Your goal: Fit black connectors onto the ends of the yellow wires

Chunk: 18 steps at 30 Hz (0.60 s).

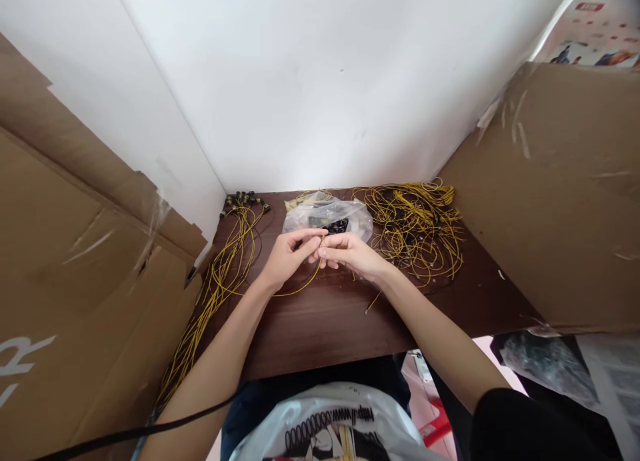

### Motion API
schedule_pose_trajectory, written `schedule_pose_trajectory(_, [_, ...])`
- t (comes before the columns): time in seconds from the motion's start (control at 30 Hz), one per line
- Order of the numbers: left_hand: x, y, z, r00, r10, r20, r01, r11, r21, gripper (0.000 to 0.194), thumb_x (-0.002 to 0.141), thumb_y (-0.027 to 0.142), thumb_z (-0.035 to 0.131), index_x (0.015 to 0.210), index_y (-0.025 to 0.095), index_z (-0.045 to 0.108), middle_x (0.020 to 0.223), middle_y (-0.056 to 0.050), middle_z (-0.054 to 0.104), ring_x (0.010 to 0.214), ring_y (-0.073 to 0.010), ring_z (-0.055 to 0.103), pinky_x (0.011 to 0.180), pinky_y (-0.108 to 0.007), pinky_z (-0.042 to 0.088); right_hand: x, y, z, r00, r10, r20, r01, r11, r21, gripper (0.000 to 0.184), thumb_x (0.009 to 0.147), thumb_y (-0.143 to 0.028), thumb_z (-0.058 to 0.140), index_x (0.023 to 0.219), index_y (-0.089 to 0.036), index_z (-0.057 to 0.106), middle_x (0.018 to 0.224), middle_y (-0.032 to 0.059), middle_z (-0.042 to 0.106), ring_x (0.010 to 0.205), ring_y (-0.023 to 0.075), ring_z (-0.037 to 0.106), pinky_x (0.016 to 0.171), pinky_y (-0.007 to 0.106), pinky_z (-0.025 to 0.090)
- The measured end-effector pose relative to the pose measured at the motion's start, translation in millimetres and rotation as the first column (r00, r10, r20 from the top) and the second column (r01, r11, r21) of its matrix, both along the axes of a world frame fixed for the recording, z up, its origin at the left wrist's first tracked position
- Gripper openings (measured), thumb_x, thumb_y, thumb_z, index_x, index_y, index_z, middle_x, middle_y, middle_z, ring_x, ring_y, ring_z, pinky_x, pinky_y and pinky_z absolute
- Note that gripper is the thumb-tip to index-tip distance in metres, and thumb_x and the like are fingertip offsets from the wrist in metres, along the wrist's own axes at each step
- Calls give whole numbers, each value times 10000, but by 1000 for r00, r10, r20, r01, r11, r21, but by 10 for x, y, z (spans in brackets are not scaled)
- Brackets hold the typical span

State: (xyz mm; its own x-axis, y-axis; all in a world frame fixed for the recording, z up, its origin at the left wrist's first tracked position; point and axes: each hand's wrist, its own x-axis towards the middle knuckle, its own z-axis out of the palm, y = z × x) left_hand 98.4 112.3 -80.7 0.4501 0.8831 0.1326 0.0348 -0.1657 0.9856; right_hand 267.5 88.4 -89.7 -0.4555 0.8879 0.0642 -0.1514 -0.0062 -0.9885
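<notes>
Pinching wire (295, 292) in closed fingers of left hand (290, 256) and right hand (354, 254), hovering near bag (300, 218), leaving open room toward front edge of table (320, 331).

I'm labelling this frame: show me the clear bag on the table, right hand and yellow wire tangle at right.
Clear bag (327, 210): head view, upper middle.
Right hand (356, 251): head view, near thumb base.
Yellow wire tangle (411, 224): head view, middle.
</notes>
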Motion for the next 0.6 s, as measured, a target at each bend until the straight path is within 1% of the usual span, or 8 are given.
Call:
schedule_pose_trajectory(0.07, [5, -16, 4, 997, -71, -21, 71, 998, 3, 295, 806, 325, 587, 1024, 151, 684, 606, -2, 585, 567, -99, 498, 605, -237, 424, 2, 5, -4, 999, 48, 0, -48, 997, -55, 182, 768, -312, 653, 786, -134, 684, 836, 71, 700, 574, 72, 555, 454, 180, 357])
schedule_pose_trajectory(0.1, [5, -19, 3, 995, -93, -24, 93, 996, 6, 287, 809, 325, 584, 1012, 152, 688, 604, -2, 586, 561, -97, 498, 604, -237, 423, 5, 9, -1, 998, 65, -3, -65, 993, -94, 188, 761, -311, 660, 798, -128, 680, 839, 79, 704, 555, 71, 564, 422, 172, 332])
schedule_pose_trajectory(0.2, [3, -10, -13, 993, -118, -8, 118, 993, -13, 274, 806, 332, 582, 975, 146, 691, 570, 8, 570, 537, -93, 497, 584, -233, 414, 23, 18, 19, 997, 71, -13, -73, 977, -198, 201, 740, -306, 676, 820, -123, 657, 842, 88, 711, 469, 59, 564, 334, 153, 191])
schedule_pose_trajectory(0.23, [2, -4, -22, 995, -104, -3, 104, 994, -20, 272, 798, 334, 591, 967, 145, 690, 576, 7, 572, 542, -95, 500, 569, -228, 406, 31, 21, 25, 998, 62, -15, -64, 973, -220, 203, 734, -307, 681, 816, -124, 649, 834, 85, 712, 450, 57, 563, 322, 152, 152])
schedule_pose_trajectory(0.3, [1, 13, -45, 999, -43, -4, 43, 999, -20, 266, 770, 333, 622, 943, 143, 690, 605, 0, 582, 568, -100, 504, 543, -219, 386, 46, 26, 30, 999, 42, -25, -46, 969, -243, 203, 730, -312, 684, 793, -126, 636, 802, 75, 711, 435, 58, 568, 313, 148, 131])
schedule_pose_trajectory(0.43, [-9, 47, -89, 998, 67, -10, -67, 998, 19, 232, 729, 325, 661, 868, 144, 703, 609, -8, 579, 567, -99, 468, 526, -220, 367, 73, 45, 1, 999, 9, -45, -20, 967, -255, 196, 731, -314, 685, 788, -131, 641, 716, 49, 696, 425, 48, 555, 311, 135, 155])
schedule_pose_trajectory(0.6, [-20, 69, -112, 992, 122, -6, -122, 992, 32, 202, 730, 312, 654, 833, 148, 709, 672, -28, 622, 564, -95, 437, 517, -224, 337, 80, 56, -34, 999, -44, -24, 36, 965, -258, 215, 748, -331, 676, 834, -134, 683, 669, 16, 658, 434, 26, 512, 306, 126, 177])
